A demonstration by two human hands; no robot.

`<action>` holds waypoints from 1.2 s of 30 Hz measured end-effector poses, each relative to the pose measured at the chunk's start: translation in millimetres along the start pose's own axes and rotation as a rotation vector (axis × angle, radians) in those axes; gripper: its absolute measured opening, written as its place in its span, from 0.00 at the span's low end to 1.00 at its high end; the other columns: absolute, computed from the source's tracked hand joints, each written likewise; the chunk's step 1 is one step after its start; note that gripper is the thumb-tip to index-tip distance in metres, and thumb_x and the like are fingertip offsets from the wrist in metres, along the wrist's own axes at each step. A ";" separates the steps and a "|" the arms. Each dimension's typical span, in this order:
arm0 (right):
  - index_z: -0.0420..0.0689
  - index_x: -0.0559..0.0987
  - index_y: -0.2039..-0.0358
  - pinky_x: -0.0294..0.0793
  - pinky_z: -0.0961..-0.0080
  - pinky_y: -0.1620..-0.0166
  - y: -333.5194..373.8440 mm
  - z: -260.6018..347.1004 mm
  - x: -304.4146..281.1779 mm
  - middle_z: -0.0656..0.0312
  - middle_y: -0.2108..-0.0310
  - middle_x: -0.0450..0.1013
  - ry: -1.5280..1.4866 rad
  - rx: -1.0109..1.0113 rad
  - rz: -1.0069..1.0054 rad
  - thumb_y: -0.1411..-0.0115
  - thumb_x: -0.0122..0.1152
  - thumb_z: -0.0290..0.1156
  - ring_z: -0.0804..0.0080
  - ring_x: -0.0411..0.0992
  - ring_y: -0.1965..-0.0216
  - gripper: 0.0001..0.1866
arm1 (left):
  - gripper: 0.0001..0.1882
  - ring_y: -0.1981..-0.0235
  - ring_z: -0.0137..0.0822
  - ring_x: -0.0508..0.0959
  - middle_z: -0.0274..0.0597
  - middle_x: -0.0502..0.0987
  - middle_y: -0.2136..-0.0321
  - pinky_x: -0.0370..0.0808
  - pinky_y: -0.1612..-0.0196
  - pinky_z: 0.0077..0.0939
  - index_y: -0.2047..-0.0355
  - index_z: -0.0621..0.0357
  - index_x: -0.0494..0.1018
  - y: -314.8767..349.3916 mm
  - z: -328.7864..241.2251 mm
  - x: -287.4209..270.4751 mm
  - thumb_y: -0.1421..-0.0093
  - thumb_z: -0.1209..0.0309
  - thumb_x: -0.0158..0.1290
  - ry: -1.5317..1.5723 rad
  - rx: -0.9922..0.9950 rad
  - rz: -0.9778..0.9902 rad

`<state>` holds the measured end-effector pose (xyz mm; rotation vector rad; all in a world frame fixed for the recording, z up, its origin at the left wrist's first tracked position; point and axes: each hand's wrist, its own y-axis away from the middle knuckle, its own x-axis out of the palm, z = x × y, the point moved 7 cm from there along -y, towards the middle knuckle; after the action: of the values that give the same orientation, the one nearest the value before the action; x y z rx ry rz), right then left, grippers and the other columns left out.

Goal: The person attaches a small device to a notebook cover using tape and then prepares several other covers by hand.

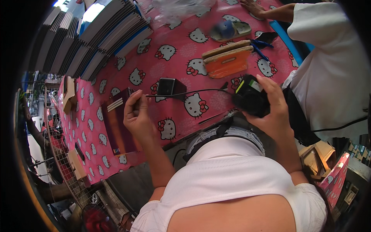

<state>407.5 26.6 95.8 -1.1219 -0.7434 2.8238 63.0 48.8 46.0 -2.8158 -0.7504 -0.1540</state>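
My right hand [273, 112] is wrapped around a black spool-like thing [247, 103] with a yellow-green edge and a pale green label. From its left side a thin dark cord [205, 91] stretches across to my left hand [138, 118], which pinches it between thumb and fingertips. The cord passes just in front of a small dark box [165, 86] on the table. Below and left of my left hand lies a purple and orange book [125, 137], with several narrow white strips [115, 104] on it.
A pink cat-patterned cloth covers the table [156, 71]. Tall stacks of books [104, 34] rise at the far left. Beyond my right hand lie an orange wooden block [228, 63], blue pens [262, 45] and a slipper [230, 31]. Another person's white sleeve [328, 50] is close on the right.
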 end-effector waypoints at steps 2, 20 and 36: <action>0.40 0.68 0.45 0.68 0.67 0.46 -0.5 1.1 -10.8 0.51 0.48 0.68 0.010 0.011 -0.013 0.69 0.75 0.23 0.57 0.68 0.48 0.45 | 0.08 0.63 0.28 0.78 0.43 0.74 0.57 0.78 0.60 0.20 0.62 0.65 0.76 1.7 -5.6 6.1 0.44 0.82 0.56 -0.113 0.018 0.061; 0.37 0.67 0.45 0.67 0.68 0.45 -17.1 27.2 -34.1 0.50 0.49 0.69 0.017 -0.096 -0.084 0.71 0.75 0.22 0.56 0.70 0.48 0.46 | 0.09 0.69 0.25 0.78 0.39 0.80 0.72 0.74 0.67 0.14 0.66 0.64 0.79 -2.9 -12.4 36.1 0.48 0.77 0.62 -0.412 0.013 0.058; 0.37 0.68 0.45 0.68 0.68 0.46 -21.8 25.4 -29.7 0.50 0.49 0.69 -0.001 -0.072 -0.089 0.69 0.74 0.22 0.57 0.70 0.49 0.45 | 0.06 0.71 0.26 0.78 0.42 0.80 0.71 0.76 0.65 0.17 0.69 0.65 0.78 -11.9 9.8 33.4 0.48 0.78 0.62 -0.370 -0.016 0.096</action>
<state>409.6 29.8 140.4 -1.0679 -0.8783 2.7452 86.3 77.1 44.0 -2.9230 -0.6824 0.3886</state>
